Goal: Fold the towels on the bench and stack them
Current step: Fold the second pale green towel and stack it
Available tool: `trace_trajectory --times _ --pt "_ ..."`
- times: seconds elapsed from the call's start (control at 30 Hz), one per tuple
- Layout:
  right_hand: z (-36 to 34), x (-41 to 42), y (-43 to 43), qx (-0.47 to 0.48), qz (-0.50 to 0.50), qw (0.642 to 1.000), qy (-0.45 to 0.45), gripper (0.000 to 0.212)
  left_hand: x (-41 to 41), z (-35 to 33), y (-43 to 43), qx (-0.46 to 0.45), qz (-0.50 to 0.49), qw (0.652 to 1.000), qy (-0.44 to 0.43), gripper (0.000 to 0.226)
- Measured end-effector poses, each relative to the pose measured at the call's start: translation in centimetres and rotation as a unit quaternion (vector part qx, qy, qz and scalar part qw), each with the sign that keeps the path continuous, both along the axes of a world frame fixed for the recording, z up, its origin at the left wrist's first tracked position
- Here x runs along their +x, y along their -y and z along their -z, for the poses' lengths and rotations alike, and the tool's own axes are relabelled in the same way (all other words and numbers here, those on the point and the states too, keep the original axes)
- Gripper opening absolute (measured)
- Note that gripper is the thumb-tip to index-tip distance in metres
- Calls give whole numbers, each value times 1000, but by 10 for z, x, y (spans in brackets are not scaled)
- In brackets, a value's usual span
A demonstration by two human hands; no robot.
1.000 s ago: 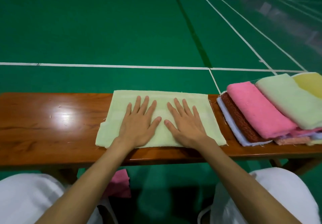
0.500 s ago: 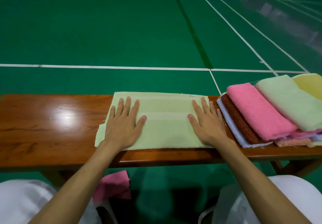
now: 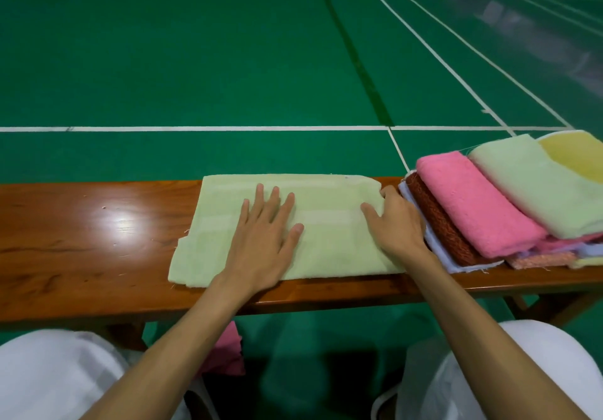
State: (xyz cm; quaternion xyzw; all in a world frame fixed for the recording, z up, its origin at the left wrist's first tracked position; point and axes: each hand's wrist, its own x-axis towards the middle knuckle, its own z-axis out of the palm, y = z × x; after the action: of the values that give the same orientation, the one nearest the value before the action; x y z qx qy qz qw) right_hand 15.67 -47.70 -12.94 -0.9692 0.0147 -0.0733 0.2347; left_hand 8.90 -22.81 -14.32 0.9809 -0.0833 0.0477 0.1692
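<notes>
A pale green towel (image 3: pixel 326 223) lies flat and folded on the wooden bench (image 3: pixel 81 233). My left hand (image 3: pixel 264 237) presses flat on its middle, fingers straight and spread. At the towel's right edge my right hand (image 3: pixel 396 220) has its fingers curled round that edge, thumb on top. To the right sits a pile of folded towels: a pink towel (image 3: pixel 473 207), a light green towel (image 3: pixel 535 184), a yellow towel (image 3: pixel 574 155), a brown towel (image 3: pixel 437 220) and a white towel (image 3: pixel 440 250) at the bottom.
The bench runs left to right, its bare left part shining with a light glare (image 3: pixel 114 217). A pink cloth (image 3: pixel 228 348) lies on the green court floor (image 3: pixel 195 60) under the bench. My white-clad knees (image 3: pixel 49 377) are below.
My left hand has slid back from the towel's left part to its middle. My right hand moved to the right edge and curled its fingers round it.
</notes>
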Motion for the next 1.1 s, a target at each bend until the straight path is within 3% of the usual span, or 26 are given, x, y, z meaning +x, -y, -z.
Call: trace_trajectory --times 0.1,0.13,0.2,0.3,0.37,0.43,0.53,0.67,0.77,0.83,0.93,1.0,1.1 --pt "-2 -1 7 57 -45 997 38 24 -4 4 17 24 17 999 -29 68" --pt "-5 -2 10 88 -49 994 37 21 -5 3 21 -20 15 999 -39 65" --pt "-11 -6 15 162 -57 985 31 17 -3 -6 27 -190 1 979 -75 57" --pt "-24 -9 19 289 -36 957 8 18 3 -30 27 -449 -65 887 -89 41" --pt "-35 -7 19 364 -13 931 -16 33 9 -46 14 -559 -127 812 -105 30" --pt "-45 -3 18 421 -3 907 -28 50 13 -57 -8 -644 -164 724 -187 34" --pt "-60 1 15 465 -19 885 -27 61 11 -57 -44 -717 -176 610 -286 48" --pt "-77 11 -11 419 -40 907 -15 65 4 -42 -73 -792 -174 506 -293 54" --pt "-88 7 -61 370 -84 925 -4 64 -2 -36 -87 -825 -163 455 -293 57" --pt "-93 -7 -106 335 -153 929 -33 66 -5 -34 -91 -834 -161 438 -295 61" --pt "-88 -30 -159 300 -254 913 -109 76 -10 -39 -89 -834 -154 443 -293 64" --pt "-86 -35 -169 311 -254 911 -93 72 -11 -45 -89 -806 -150 484 -305 51" --pt "-80 -33 -153 288 -176 941 12 54 -12 -43 -90 -764 -163 539 -317 46"
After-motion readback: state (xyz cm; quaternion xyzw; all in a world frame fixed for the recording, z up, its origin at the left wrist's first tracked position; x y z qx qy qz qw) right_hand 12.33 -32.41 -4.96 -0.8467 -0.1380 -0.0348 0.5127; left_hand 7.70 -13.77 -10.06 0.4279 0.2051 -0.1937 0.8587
